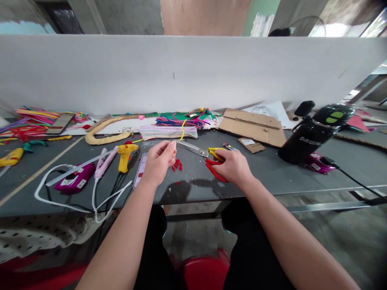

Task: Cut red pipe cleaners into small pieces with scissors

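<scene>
My left hand [161, 159] is closed in a pinch above the desk, thumb against fingers; what it holds is too small to make out. A thin yellow pipe cleaner [183, 129] curves just beyond its fingertips, across a pale striped bundle of pipe cleaners [166, 132]. My right hand [234, 164] is wrapped round pliers with yellow and red handles [215, 170], their jaws pointing left toward my left hand. A clear ruler [192, 148] lies between the two hands. Small red pieces [177, 165] are scattered on the desk below them.
A yellow glue gun [126, 156], a phone [140, 171], a pink tool [105, 163] and a purple power strip [75, 177] with looping cords lie left. Cardboard [252, 127] lies behind right; a black bottle [313, 137] stands far right. A white partition [193, 76] borders the back.
</scene>
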Action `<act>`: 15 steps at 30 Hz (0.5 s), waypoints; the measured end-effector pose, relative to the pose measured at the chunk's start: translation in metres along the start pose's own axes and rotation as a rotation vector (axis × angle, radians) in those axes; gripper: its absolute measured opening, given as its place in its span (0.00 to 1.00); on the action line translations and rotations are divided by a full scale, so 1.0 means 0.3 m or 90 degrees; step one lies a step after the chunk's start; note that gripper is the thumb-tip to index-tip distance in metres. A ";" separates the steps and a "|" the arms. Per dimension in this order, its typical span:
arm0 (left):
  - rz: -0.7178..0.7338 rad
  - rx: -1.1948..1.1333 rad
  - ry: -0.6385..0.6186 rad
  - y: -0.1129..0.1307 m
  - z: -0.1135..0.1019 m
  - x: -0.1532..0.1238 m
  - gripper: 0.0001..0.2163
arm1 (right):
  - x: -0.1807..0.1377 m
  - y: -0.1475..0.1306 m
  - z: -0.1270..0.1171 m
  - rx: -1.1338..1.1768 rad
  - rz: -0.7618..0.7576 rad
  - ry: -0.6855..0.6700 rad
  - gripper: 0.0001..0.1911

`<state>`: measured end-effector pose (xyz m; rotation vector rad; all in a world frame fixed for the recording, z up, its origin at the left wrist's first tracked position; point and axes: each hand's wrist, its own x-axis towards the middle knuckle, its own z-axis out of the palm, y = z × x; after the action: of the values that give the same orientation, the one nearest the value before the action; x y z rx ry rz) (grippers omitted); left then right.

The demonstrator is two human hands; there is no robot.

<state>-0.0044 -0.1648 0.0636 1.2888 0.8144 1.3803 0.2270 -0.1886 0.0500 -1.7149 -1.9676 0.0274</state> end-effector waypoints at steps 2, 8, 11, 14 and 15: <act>-0.004 -0.003 0.004 0.001 0.001 0.001 0.14 | -0.001 0.000 0.000 -0.007 -0.001 0.005 0.18; 0.001 -0.014 0.029 -0.005 0.003 0.006 0.14 | -0.003 -0.005 -0.003 0.006 0.007 0.007 0.17; 0.011 -0.010 0.043 -0.008 0.002 0.008 0.13 | -0.003 -0.008 -0.004 0.015 0.020 0.005 0.16; 0.009 -0.014 0.047 -0.009 -0.001 0.009 0.12 | -0.003 -0.011 -0.004 0.015 0.028 0.006 0.16; 0.006 -0.018 0.051 -0.010 -0.002 0.009 0.11 | -0.003 -0.011 -0.003 0.016 0.029 0.006 0.16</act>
<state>-0.0039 -0.1614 0.0614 1.2234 0.8415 1.4531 0.2243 -0.1905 0.0517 -1.7406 -1.9135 0.0589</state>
